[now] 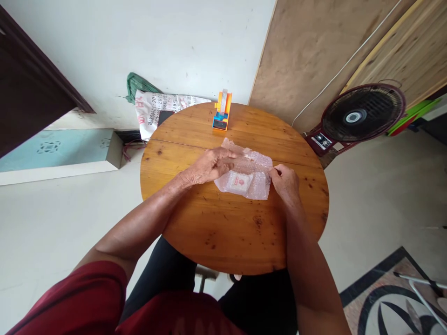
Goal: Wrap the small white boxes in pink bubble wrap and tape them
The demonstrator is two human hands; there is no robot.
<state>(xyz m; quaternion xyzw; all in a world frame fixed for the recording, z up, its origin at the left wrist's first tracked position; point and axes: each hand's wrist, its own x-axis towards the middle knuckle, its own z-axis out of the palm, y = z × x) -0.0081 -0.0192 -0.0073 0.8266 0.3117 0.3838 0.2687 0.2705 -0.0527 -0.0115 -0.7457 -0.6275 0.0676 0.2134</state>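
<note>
A sheet of clear bubble wrap point(260, 161) lies spread on the round wooden table, its edges crumpled. On its near half sits a small white packet point(240, 181) with red printing, partly seen through the plastic. My left hand point(213, 165) reaches over the wrap's left side, fingers stretched out and the thumb apart from them, touching the plastic. At the right edge, my right hand point(284, 179) is closed, pinching the wrap between thumb and fingers. An orange and blue tape dispenser point(222, 111) with a roll of clear tape stands beyond the wrap.
The round wooden table point(226, 232) fills the middle. A standing fan point(361, 114) is beyond its right side. Behind the far left edge are a printed white sack point(150, 109) and a green bag point(138, 85). A pale blue box-like slab point(70, 151) lies on the floor at left.
</note>
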